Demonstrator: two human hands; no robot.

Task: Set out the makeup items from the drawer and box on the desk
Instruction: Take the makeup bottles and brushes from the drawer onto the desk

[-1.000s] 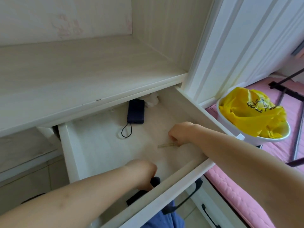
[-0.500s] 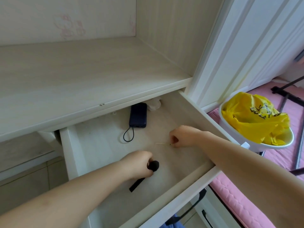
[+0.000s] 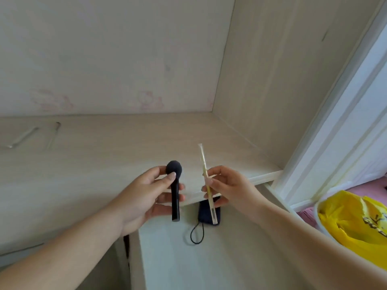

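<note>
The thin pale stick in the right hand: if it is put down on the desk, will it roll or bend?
The thin pale stick looks slim and round, so it may roll on the smooth desk. It stays straight though the right hand pinches it only near the middle, so it is probably stiff. It is likely very light.

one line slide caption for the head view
Left hand holds black round-headed makeup brush, right hand slim pale-yellow pen-like stick.
</note>
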